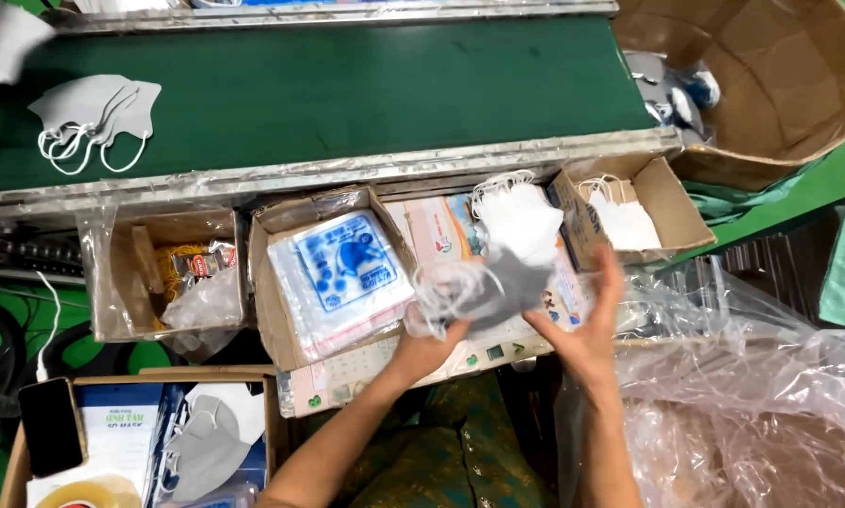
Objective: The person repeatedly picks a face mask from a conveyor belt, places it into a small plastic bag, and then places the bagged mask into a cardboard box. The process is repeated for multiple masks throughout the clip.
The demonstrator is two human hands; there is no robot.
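Observation:
My left hand (429, 341) grips a small bundle of grey face masks (497, 290) with tangled white ear loops, held above the work shelf. Beside it on the right, my right hand (587, 325) has its fingers spread, palm facing the bundle and touching its right edge. A stack of white masks (519, 218) lies just behind the bundle. Left of my hands, a cardboard box holds a stack of clear bags printed in blue (342, 273).
A green conveyor belt (347, 89) runs across the top, carrying grey masks (98, 113) at its left. Small cardboard boxes (662, 202) line the shelf. A large carton (780, 85) stands at top right. Crumpled clear plastic (742, 376) fills the lower right. A black phone (49, 423) lies at lower left.

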